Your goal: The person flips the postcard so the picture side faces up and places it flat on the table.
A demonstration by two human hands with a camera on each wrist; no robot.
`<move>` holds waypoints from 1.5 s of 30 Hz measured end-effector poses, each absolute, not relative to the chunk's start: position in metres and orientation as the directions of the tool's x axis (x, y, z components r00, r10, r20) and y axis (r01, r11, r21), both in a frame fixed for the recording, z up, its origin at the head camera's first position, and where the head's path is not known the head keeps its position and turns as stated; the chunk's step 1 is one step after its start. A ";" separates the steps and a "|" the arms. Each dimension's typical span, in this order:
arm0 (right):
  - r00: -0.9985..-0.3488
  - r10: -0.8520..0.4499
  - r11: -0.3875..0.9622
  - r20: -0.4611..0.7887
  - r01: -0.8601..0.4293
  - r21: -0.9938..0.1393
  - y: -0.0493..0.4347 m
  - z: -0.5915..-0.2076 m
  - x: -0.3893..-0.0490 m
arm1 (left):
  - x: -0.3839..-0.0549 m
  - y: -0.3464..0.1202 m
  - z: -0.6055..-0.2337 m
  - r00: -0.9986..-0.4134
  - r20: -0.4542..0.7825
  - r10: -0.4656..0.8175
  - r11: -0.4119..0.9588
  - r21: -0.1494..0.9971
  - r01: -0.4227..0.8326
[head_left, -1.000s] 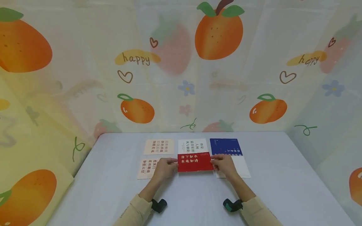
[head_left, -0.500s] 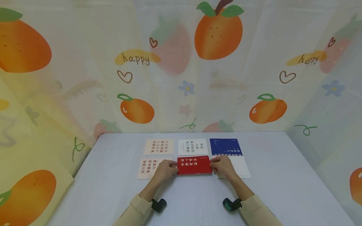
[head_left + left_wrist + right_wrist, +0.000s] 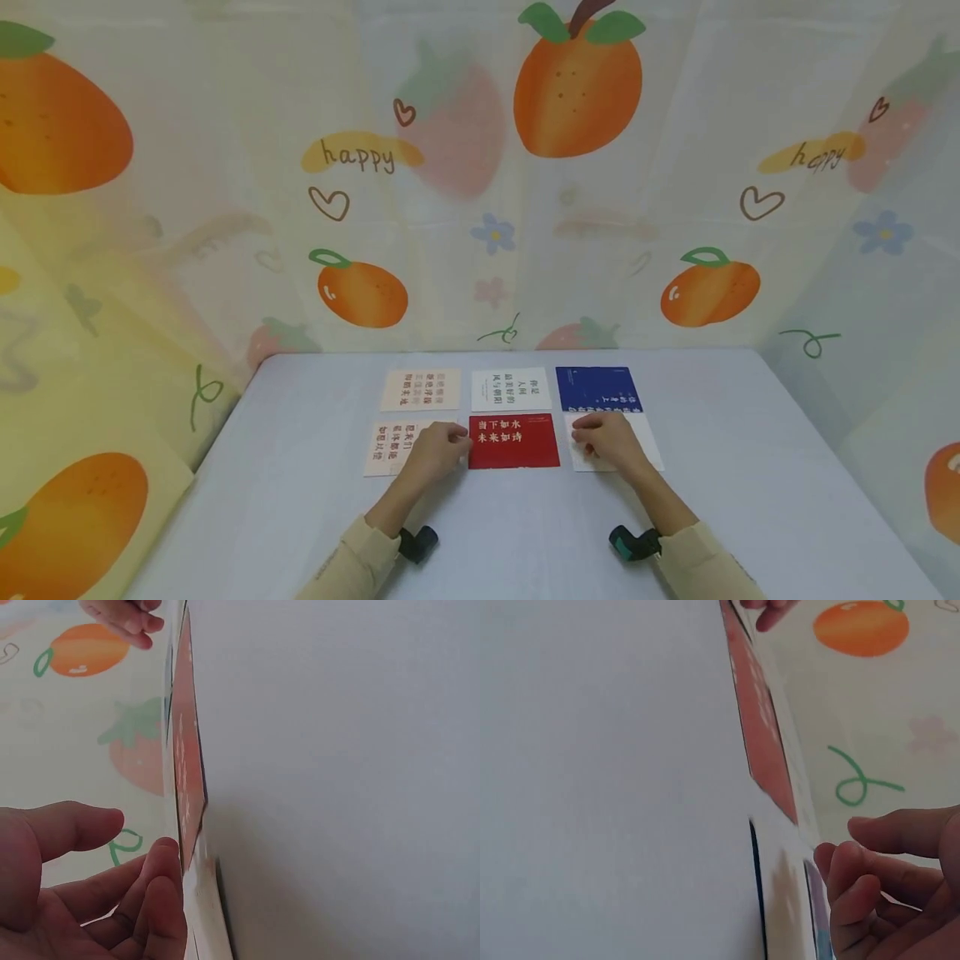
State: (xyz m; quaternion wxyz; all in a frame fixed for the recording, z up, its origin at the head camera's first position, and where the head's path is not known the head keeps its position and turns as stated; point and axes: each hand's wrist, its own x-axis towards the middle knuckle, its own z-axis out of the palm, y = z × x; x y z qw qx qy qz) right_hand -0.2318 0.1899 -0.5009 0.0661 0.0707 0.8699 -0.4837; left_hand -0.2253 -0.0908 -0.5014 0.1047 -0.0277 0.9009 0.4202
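A red card [image 3: 514, 442] with gold writing lies flat on the table, in the near row between two other cards. At its left edge is my left hand [image 3: 438, 450], fingers loosely bent over the cream card [image 3: 390, 448]. Thumb and forefinger stand apart with nothing between them in the left wrist view, where the red card [image 3: 189, 750] shows nearly edge-on. My right hand [image 3: 609, 440] hovers over the white card [image 3: 643, 454], just right of the red one. Its fingers [image 3: 855, 900] are loosely curled, thumb apart, holding nothing.
Behind lie a second cream card [image 3: 422, 390], a white card with dark writing [image 3: 512, 390] and a blue card [image 3: 596, 387]. A white cloth covers the table [image 3: 517, 533]. A fruit-printed curtain [image 3: 450, 283] hangs around its back and sides.
The red card has come down toward me and now lies flat, uncovering the white card behind it. Both hands have let go of it, and the right hand has moved off to the right.
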 end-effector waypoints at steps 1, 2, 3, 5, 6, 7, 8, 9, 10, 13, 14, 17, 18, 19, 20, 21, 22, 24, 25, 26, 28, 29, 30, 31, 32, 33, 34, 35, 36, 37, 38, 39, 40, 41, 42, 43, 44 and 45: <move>-0.982 0.061 0.526 -0.180 0.185 -0.830 0.194 -0.500 -0.231 | -0.226 -0.090 -0.502 -0.979 -0.199 0.044 0.639 0.759 -0.125; -0.982 0.064 0.527 -0.178 0.184 -0.830 0.197 -0.500 -0.231 | -0.226 -0.088 -0.502 -0.982 -0.184 0.051 0.630 0.769 -0.111; -0.981 0.067 0.526 -0.180 0.188 -0.829 0.201 -0.500 -0.230 | -0.226 -0.086 -0.503 -0.984 -0.166 0.059 0.617 0.781 -0.095; -0.980 0.072 0.520 -0.188 0.197 -0.831 0.207 -0.500 -0.228 | -0.226 -0.079 -0.505 -0.988 -0.135 0.075 0.592 0.803 -0.064; -0.979 0.073 0.515 -0.192 0.202 -0.833 0.210 -0.501 -0.227 | -0.225 -0.075 -0.506 -0.989 -0.124 0.083 0.580 0.813 -0.053; -0.977 0.077 0.513 -0.197 0.208 -0.833 0.213 -0.501 -0.226 | -0.224 -0.070 -0.506 -0.989 -0.112 0.095 0.571 0.820 -0.038; -0.976 0.083 0.510 -0.202 0.216 -0.833 0.216 -0.502 -0.225 | -0.223 -0.065 -0.506 -0.988 -0.108 0.108 0.561 0.827 -0.029; -0.974 0.088 0.508 -0.207 0.222 -0.832 0.219 -0.502 -0.224 | -0.222 -0.061 -0.506 -0.987 -0.107 0.122 0.554 0.832 -0.021; -0.974 0.090 0.511 -0.208 0.224 -0.830 0.221 -0.502 -0.224 | -0.221 -0.056 -0.506 -0.984 -0.112 0.137 0.547 0.837 -0.020; -0.972 0.098 0.517 -0.213 0.232 -0.824 0.231 -0.499 -0.223 | -0.220 -0.043 -0.502 -0.976 -0.125 0.176 0.540 0.842 -0.011; -0.972 0.101 0.520 -0.214 0.235 -0.821 0.235 -0.498 -0.223 | -0.221 -0.039 -0.501 -0.974 -0.131 0.185 0.539 0.842 -0.011; -0.970 0.109 0.535 -0.217 0.241 -0.809 0.248 -0.494 -0.224 | -0.222 -0.027 -0.499 -0.968 -0.135 0.212 0.540 0.842 0.000; -0.969 0.112 0.544 -0.220 0.245 -0.803 0.253 -0.492 -0.223 | -0.222 -0.023 -0.499 -0.967 -0.136 0.217 0.539 0.842 0.003; -0.968 0.118 0.552 -0.223 0.251 -0.795 0.257 -0.491 -0.223 | -0.223 -0.019 -0.498 -0.965 -0.136 0.222 0.538 0.843 0.005; -0.966 0.122 0.559 -0.226 0.255 -0.789 0.261 -0.490 -0.223 | -0.223 -0.015 -0.498 -0.964 -0.139 0.225 0.535 0.845 0.003; -0.965 0.129 0.567 -0.228 0.261 -0.781 0.266 -0.489 -0.222 | -0.224 -0.012 -0.498 -0.963 -0.141 0.230 0.533 0.846 0.003; -0.962 0.138 0.574 -0.234 0.270 -0.773 0.270 -0.487 -0.221 | -0.224 -0.008 -0.499 -0.962 -0.148 0.231 0.536 0.844 -0.001; -0.958 0.156 0.587 -0.242 0.287 -0.757 0.277 -0.486 -0.220 | -0.225 0.000 -0.499 -0.958 -0.162 0.236 0.536 0.844 -0.011; -0.955 0.167 0.589 -0.247 0.297 -0.752 0.280 -0.486 -0.219 | -0.225 0.003 -0.499 -0.956 -0.172 0.238 0.536 0.844 -0.018; -0.953 0.173 0.591 -0.248 0.302 -0.748 0.283 -0.486 -0.219 | -0.225 0.007 -0.499 -0.953 -0.184 0.239 0.538 0.843 -0.028; -0.950 0.182 0.597 -0.252 0.311 -0.740 0.288 -0.485 -0.219 | -0.226 0.014 -0.498 -0.947 -0.211 0.241 0.539 0.841 -0.050; -0.949 0.185 0.600 -0.254 0.314 -0.736 0.289 -0.485 -0.219 | -0.227 0.018 -0.497 -0.943 -0.229 0.242 0.534 0.843 -0.068; -0.948 0.186 0.602 -0.257 0.317 -0.733 0.291 -0.485 -0.219 | -0.228 0.021 -0.496 -0.938 -0.246 0.243 0.533 0.842 -0.083; -0.947 0.187 0.604 -0.261 0.320 -0.730 0.292 -0.485 -0.219 | -0.229 0.024 -0.494 -0.933 -0.260 0.247 0.526 0.845 -0.096; -0.946 0.188 0.608 -0.264 0.323 -0.725 0.292 -0.485 -0.219 | -0.230 0.028 -0.493 -0.928 -0.277 0.250 0.520 0.847 -0.113; -0.945 0.189 0.612 -0.267 0.326 -0.720 0.293 -0.485 -0.219 | -0.230 0.031 -0.492 -0.923 -0.291 0.253 0.514 0.849 -0.126; -0.944 0.190 0.615 -0.271 0.330 -0.716 0.293 -0.485 -0.219 | -0.231 0.034 -0.491 -0.918 -0.305 0.255 0.509 0.849 -0.141; -0.943 0.191 0.617 -0.273 0.331 -0.714 0.294 -0.485 -0.219 | -0.231 0.038 -0.490 -0.913 -0.317 0.256 0.506 0.849 -0.153; -0.942 0.192 0.620 -0.276 0.334 -0.710 0.294 -0.485 -0.219 | -0.232 0.041 -0.490 -0.911 -0.324 0.256 0.507 0.847 -0.159; -0.941 0.195 0.622 -0.278 0.338 -0.707 0.294 -0.485 -0.218 | -0.232 0.044 -0.490 -0.909 -0.333 0.252 0.510 0.843 -0.168; -0.940 0.195 0.623 -0.281 0.340 -0.704 0.294 -0.485 -0.218 | -0.232 0.047 -0.490 -0.908 -0.339 0.246 0.516 0.839 -0.173; -0.939 0.194 0.624 -0.284 0.341 -0.703 0.293 -0.485 -0.218 | -0.231 0.050 -0.490 -0.908 -0.346 0.237 0.525 0.832 -0.179; -0.938 0.193 0.626 -0.287 0.343 -0.700 0.293 -0.485 -0.218 | -0.231 0.052 -0.490 -0.908 -0.352 0.226 0.534 0.824 -0.186; -0.938 0.192 0.629 -0.289 0.344 -0.698 0.292 -0.485 -0.218 | -0.231 0.054 -0.490 -0.909 -0.358 0.214 0.545 0.816 -0.193; -0.937 0.190 0.632 -0.293 0.345 -0.694 0.291 -0.485 -0.218 | -0.232 0.056 -0.491 -0.908 -0.366 0.203 0.554 0.808 -0.202; -0.937 0.189 0.635 -0.295 0.345 -0.691 0.290 -0.485 -0.218 | -0.232 0.057 -0.491 -0.907 -0.374 0.193 0.556 0.803 -0.213; -0.937 0.185 0.639 -0.296 0.344 -0.688 0.290 -0.485 -0.218 | -0.232 0.059 -0.491 -0.906 -0.380 0.185 0.557 0.800 -0.222; -0.937 0.183 0.643 -0.297 0.343 -0.685 0.290 -0.485 -0.218 | -0.232 0.060 -0.491 -0.904 -0.389 0.177 0.550 0.800 -0.237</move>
